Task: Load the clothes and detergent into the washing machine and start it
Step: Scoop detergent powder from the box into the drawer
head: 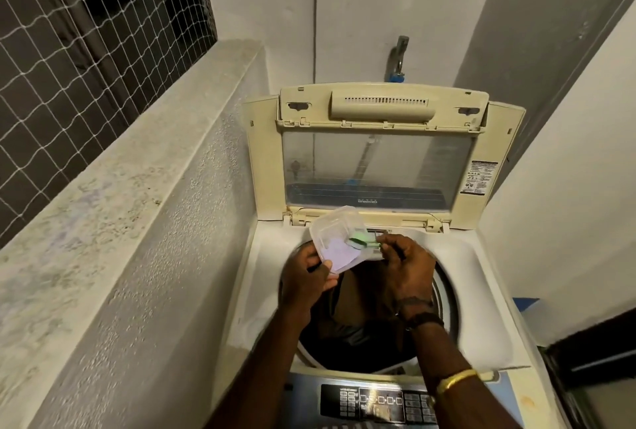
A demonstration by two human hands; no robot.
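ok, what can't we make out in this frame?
Head view:
- clothes: mostly hidden by the left hand, right hand and container; load size unclear.
- detergent: level blurred through the container wall.
- scoop: blurred; full or empty unclear.
- panel: labels too small, bottom cut off by the frame edge.
- sticker on the lid: text too small.
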